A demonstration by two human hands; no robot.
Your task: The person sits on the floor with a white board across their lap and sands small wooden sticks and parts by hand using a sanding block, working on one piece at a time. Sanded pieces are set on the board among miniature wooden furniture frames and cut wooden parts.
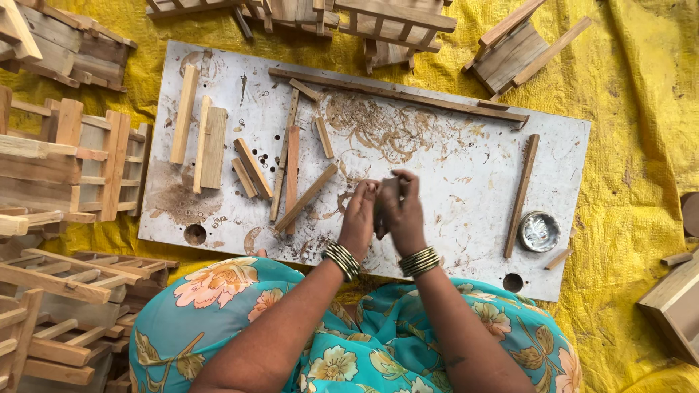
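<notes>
Far left you've got stacks of small slatted wooden crates piled on the yellow tarp, running from the top corner down past your knee. Next to them sits the white board, stained and drilled with a few holes, lying flat on the tarp. On its left part there are short wooden sticks laid loose, a couple upright-ish side by side and a few crossing each other at angles nearer the middle.

Your left hand and right hand are up over the board's near-middle, pressed close together with fingers curled in, touching each other. They look to be pinching something small and dark between them, but I can't tell what it is, it's basically hidden by the fingers. Both wrists have stacks of dark bangles.

A long thin strip runs along the top of the board, with brown smear swirls under it. Further right another long stick lies nearly upright, and just beside its lower end there's a small round metal tin. More crate pieces sit above the board's right corner.
</notes>
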